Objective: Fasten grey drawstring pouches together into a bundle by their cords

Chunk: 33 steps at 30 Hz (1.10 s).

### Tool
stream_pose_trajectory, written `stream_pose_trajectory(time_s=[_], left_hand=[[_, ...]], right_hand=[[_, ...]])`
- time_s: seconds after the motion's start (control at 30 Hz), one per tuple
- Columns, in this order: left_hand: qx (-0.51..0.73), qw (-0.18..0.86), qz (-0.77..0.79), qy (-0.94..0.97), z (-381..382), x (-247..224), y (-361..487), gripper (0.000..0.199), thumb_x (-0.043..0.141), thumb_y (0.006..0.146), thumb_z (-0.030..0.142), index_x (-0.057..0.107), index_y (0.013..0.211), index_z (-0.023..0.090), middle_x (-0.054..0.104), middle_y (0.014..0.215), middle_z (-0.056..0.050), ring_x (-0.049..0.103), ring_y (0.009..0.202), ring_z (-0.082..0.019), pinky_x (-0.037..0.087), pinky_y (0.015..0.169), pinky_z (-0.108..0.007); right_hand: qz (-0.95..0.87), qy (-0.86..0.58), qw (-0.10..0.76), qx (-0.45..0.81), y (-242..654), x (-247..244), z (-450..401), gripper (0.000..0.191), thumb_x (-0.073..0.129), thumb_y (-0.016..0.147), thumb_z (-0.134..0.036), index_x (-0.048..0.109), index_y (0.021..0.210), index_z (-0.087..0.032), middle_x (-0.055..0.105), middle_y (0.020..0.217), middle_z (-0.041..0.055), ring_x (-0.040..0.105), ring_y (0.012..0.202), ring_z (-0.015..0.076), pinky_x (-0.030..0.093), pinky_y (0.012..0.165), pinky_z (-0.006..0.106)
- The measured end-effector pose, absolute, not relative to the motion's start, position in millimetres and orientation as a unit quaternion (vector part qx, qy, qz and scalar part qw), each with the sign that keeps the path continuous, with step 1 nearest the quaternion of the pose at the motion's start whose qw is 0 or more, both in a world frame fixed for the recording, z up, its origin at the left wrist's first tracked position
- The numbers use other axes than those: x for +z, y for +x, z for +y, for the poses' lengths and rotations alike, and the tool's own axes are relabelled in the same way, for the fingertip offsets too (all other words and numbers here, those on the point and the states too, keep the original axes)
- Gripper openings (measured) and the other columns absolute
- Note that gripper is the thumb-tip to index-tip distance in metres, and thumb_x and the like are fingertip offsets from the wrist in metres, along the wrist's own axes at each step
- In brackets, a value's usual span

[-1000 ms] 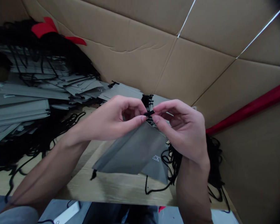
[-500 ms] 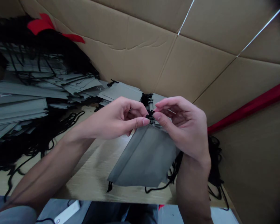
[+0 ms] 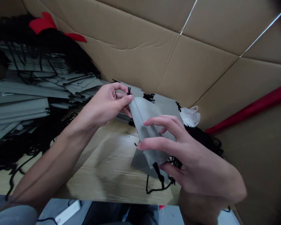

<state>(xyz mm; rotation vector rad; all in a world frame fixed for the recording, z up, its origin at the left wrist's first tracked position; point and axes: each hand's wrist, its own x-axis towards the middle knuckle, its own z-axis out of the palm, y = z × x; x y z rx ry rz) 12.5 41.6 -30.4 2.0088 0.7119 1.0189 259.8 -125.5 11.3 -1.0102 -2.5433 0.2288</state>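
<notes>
While left hand point(image 3: 113, 104) pinches gray pouch point(image 3: 147, 132), long axis slants near-right

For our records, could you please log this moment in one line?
left hand: pinching corner of bag | right hand: spread over bag

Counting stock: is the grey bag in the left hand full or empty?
Looks empty: the grey bag appears thin, without bulges; inside hidden.

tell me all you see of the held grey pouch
The grey pouch looks like thin fabric, with a lengthwise seam near its left edge. Black cord ends poke up at its top corner; knotted black cord hangs below. It slants over the table, its top corner pinched by the left hand, the right hand spread across its front.
</notes>
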Motion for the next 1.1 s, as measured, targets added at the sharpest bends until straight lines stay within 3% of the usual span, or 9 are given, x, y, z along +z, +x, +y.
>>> stream_pose_trajectory(time_s=[0.1, 0.23, 0.3, 0.37, 0.47, 0.53, 0.73, 0.97, 1.1], left_hand=[[0.375, 0.419, 0.329, 0.759, 48, -32, 5, 0.024, 0.071, 0.108, 0.04, 0.055, 0.116, 0.024, 0.078, 0.074, 0.004, 0.076, 0.061, -0.015, 0.063, 0.06, -0.028], [0.311, 0.224, 0.407, 0.829, 40, -25, 1, 0.028, 0.085, 0.095, 0.046, 0.075, 0.087, 0.021, 0.071, 0.062, 0.0, 0.057, 0.051, -0.014, 0.035, 0.049, -0.029], [0.356, 0.218, 0.372, 0.829, 28, -17, 3, 0.033, 0.075, 0.103, 0.049, 0.082, 0.088, 0.02, 0.073, 0.071, -0.002, 0.057, 0.059, -0.015, 0.037, 0.053, -0.03], [0.395, 0.324, 0.279, 0.813, 12, -9, 8, 0.034, 0.07, 0.108, 0.05, 0.085, 0.103, 0.02, 0.076, 0.08, -0.002, 0.061, 0.066, -0.014, 0.044, 0.056, -0.028], [0.382, 0.444, 0.18, 0.79, -8, -3, 16, 0.028, 0.083, 0.101, 0.039, 0.083, 0.12, 0.018, 0.08, 0.096, -0.004, 0.073, 0.086, -0.016, 0.057, 0.067, -0.024], [0.37, 0.472, 0.159, 0.784, -16, -5, 22, 0.028, 0.087, 0.098, 0.033, 0.083, 0.121, 0.018, 0.081, 0.097, -0.003, 0.076, 0.091, -0.016, 0.059, 0.069, -0.022], [0.369, 0.515, 0.166, 0.755, -18, -12, 34, 0.01, 0.086, 0.094, 0.023, 0.079, 0.093, 0.015, 0.073, 0.084, -0.001, 0.066, 0.073, -0.011, 0.054, 0.061, -0.018], [0.361, 0.55, 0.209, 0.723, -15, -12, 32, 0.025, 0.1, 0.082, 0.025, 0.077, 0.078, 0.016, 0.072, 0.072, 0.002, 0.062, 0.066, -0.008, 0.05, 0.057, -0.014], [0.344, 0.54, 0.227, 0.733, -13, -11, 31, 0.027, 0.101, 0.082, 0.031, 0.08, 0.076, 0.016, 0.072, 0.068, 0.001, 0.061, 0.062, -0.008, 0.046, 0.054, -0.014]], right_hand=[[-0.895, -0.34, 0.271, 0.103, 261, 11, -122, 0.044, 0.067, 0.096, -0.002, 0.08, 0.128, -0.029, 0.079, 0.143, 0.0073, 0.071, 0.141, 0.0301, 0.062, 0.122, 0.044], [-0.811, -0.429, 0.381, 0.109, 262, 11, -119, 0.024, 0.071, 0.107, -0.012, 0.085, 0.115, -0.03, 0.089, 0.111, 0.0005, 0.085, 0.099, 0.0204, 0.068, 0.087, 0.032], [-0.798, -0.458, 0.383, 0.085, 262, 8, -114, 0.014, 0.075, 0.108, -0.018, 0.084, 0.102, -0.027, 0.086, 0.091, -0.0016, 0.081, 0.079, 0.0168, 0.062, 0.072, 0.029], [-0.807, -0.458, 0.366, 0.07, 260, 4, -107, 0.019, 0.075, 0.109, -0.022, 0.081, 0.091, -0.023, 0.081, 0.077, -0.0029, 0.073, 0.066, 0.0141, 0.054, 0.063, 0.027], [-0.828, -0.441, 0.339, 0.073, 256, 0, -97, 0.032, 0.071, 0.112, -0.025, 0.073, 0.08, -0.021, 0.075, 0.07, -0.0025, 0.067, 0.061, 0.0125, 0.047, 0.06, 0.026], [-0.838, -0.434, 0.32, 0.088, 253, -2, -93, 0.036, 0.069, 0.113, -0.025, 0.07, 0.077, -0.02, 0.075, 0.07, -0.0022, 0.067, 0.061, 0.012, 0.046, 0.06, 0.025], [-0.847, -0.412, 0.298, 0.153, 248, -6, -90, 0.026, 0.067, 0.111, -0.018, 0.082, 0.09, -0.02, 0.083, 0.081, -0.0016, 0.073, 0.068, 0.0116, 0.048, 0.065, 0.022], [-0.839, -0.442, 0.271, 0.164, 250, -5, -88, 0.024, 0.067, 0.111, -0.019, 0.083, 0.093, -0.019, 0.075, 0.07, -0.0044, 0.063, 0.059, 0.0099, 0.045, 0.062, 0.023], [-0.841, -0.447, 0.255, 0.167, 250, -5, -89, 0.025, 0.063, 0.109, -0.013, 0.083, 0.096, -0.02, 0.069, 0.064, -0.0064, 0.055, 0.053, 0.0096, 0.044, 0.062, 0.024]])
